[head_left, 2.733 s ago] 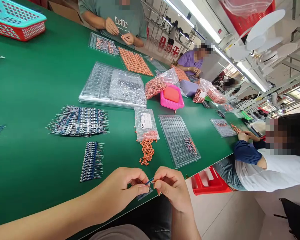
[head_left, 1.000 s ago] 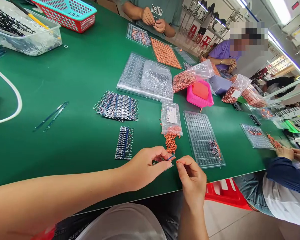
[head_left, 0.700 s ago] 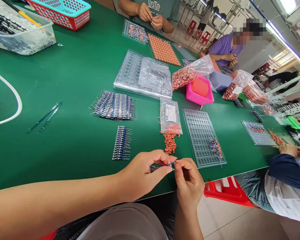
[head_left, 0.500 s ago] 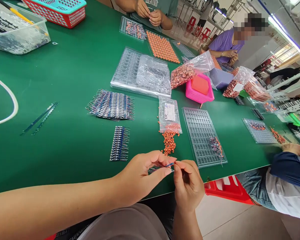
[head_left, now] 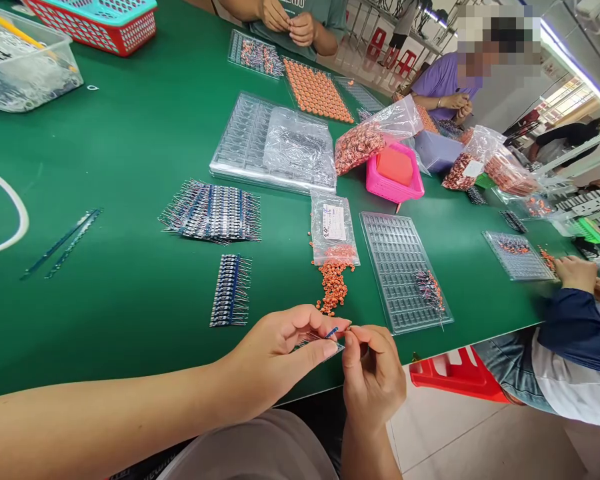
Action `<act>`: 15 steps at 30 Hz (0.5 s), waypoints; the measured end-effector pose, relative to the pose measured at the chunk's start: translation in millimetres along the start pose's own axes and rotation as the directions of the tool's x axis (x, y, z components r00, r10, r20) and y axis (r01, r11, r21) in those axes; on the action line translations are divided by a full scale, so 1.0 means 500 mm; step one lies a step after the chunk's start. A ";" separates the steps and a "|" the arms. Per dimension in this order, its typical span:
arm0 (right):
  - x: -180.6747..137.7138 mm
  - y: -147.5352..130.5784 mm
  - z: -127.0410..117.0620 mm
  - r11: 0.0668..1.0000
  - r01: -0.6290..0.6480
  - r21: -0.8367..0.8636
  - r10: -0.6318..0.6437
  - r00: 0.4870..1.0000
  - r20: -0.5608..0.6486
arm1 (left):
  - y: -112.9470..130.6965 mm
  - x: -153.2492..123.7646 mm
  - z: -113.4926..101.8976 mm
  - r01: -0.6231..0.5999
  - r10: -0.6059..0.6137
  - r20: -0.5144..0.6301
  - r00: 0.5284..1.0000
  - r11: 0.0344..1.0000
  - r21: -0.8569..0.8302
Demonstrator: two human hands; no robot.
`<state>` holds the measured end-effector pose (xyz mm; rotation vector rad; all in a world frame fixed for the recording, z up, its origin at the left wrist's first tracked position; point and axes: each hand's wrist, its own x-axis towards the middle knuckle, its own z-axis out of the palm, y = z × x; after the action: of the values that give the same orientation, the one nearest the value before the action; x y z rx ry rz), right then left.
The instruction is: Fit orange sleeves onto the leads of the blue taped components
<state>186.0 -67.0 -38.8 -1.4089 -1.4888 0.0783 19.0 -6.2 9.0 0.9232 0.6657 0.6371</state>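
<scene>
My left hand (head_left: 285, 350) is closed around a blue circuit-board strip with thin wire leads (head_left: 332, 332), mostly hidden by the fingers. Close against its fingertips, my right hand (head_left: 375, 373) pinches at the strip's end; what sits between thumb and forefinger is too small to make out. Just beyond both hands lies a pile of small orange rings (head_left: 333, 287), spilling from a labelled clear bag (head_left: 347, 247). Another board strip with leads (head_left: 229, 290) rests to the left, and a stack of such strips (head_left: 215, 210) is behind it.
A clear compartment tray (head_left: 393, 267) on the right holds wired orange pieces (head_left: 429, 290). Farther back are stacked clear trays (head_left: 240, 137), a pink basket (head_left: 394, 190) and a bag of ring-like pieces (head_left: 360, 148). Co-workers' hands (head_left: 577, 272) are at the right; others work across the table.
The view has shifted slightly, so table items appear farther left. My hands stay together at the strip, the blue end now showing more. The right-hand co-worker's hand has moved toward orange pieces.
</scene>
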 end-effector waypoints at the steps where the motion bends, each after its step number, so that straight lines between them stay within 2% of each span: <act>1: -0.001 0.000 0.000 1.000 -0.003 -0.005 0.003 1.000 0.003 | 0.000 0.000 0.000 -0.003 0.003 0.001 1.000 1.000 0.002; 15: 0.003 -0.004 0.003 0.999 -0.042 -0.031 0.044 0.998 0.042 | 0.010 -0.002 0.001 -0.007 0.008 -0.004 1.000 0.994 0.108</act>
<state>183.8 -65.7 -37.2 -1.4722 -1.5005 0.1137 17.8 -5.0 13.8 1.0250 0.7060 0.6145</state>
